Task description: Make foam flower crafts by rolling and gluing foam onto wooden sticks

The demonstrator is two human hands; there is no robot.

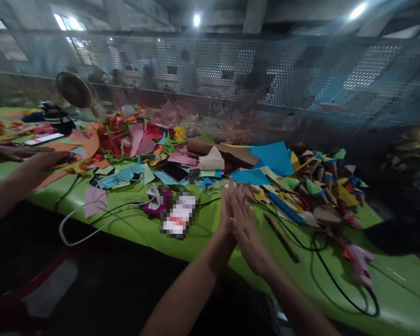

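My left hand (226, 209) and my right hand (244, 215) are pressed palm to palm above the green tabletop (203, 245). Their fingers stretch forward, and I see nothing held in either one. To the left of them lies a phone (180, 215) with a lit, blurred-out screen. Beside it sits a purple power socket (158, 204) with a white charger (154, 196) plugged in. Right of my hands a thin brown stick (282, 239) rests on the table. Farther right is a pink glue gun (360, 261) with a black cord.
Coloured paper scraps (140, 140) heap along the back. A blue sheet (273, 158), a dark phone (175, 171) and small paper cones (322, 175) lie there too. At left, another person's arm (24, 179) reaches over the table. A perforated screen (210, 74) stands behind.
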